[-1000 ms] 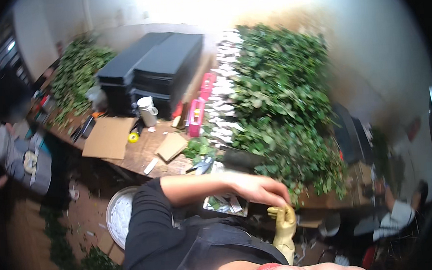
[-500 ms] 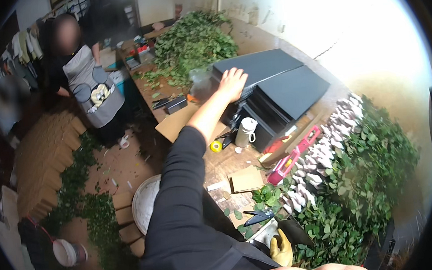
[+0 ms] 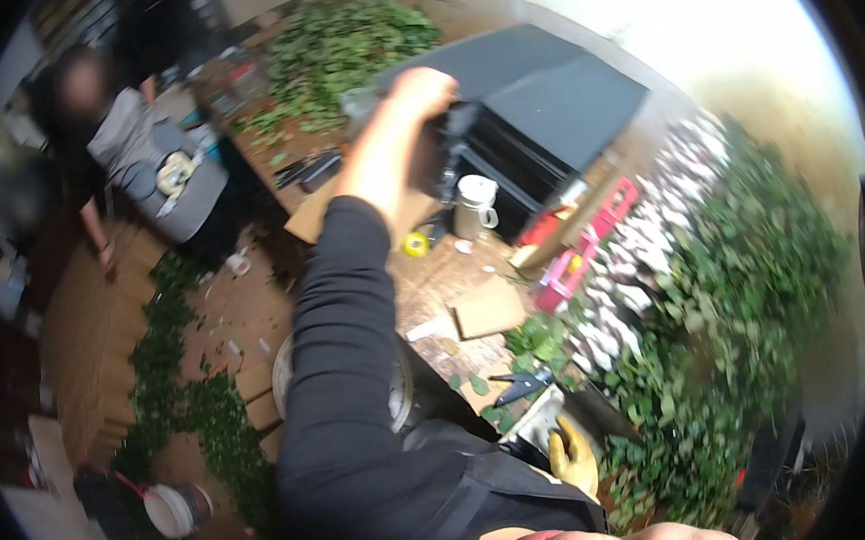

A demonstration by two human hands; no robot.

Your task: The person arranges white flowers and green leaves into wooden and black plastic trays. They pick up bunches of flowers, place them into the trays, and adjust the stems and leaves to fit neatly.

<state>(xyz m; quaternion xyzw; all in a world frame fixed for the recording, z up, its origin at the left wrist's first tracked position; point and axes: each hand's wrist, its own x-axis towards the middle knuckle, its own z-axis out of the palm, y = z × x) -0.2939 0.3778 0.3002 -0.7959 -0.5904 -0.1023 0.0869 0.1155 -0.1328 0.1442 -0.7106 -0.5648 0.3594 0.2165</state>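
My left hand (image 3: 420, 95), bare and blurred, reaches across the workbench and has its fingers curled on the near corner of a dark grey sheet (image 3: 539, 72) atop the stacked black sheets (image 3: 505, 160). A white lidded mug (image 3: 476, 207) and a yellow round object (image 3: 415, 244) sit below that hand. My right hand (image 3: 571, 456), in a yellow glove, is low at centre beside a pale tray (image 3: 541, 421) and black-handled cutters (image 3: 521, 389), fingers apart with nothing visibly held. Rows of white-wrapped stems (image 3: 611, 313) with green leaves (image 3: 738, 329) lie at the right.
A co-worker (image 3: 134, 160) in a grey apron stands at the left beside piled cardboard (image 3: 91, 334). Leaves (image 3: 337, 56) heap at the bench's far end; pink holders (image 3: 564, 281) and cardboard (image 3: 486, 311) lie on it. A round basin (image 3: 391, 393) and a bucket (image 3: 173, 509) are below.
My left hand has risen from near my right glove to the black stack, and the top sheet has shifted. The view has swung left. The co-worker's arm has dropped toward the cardboard.
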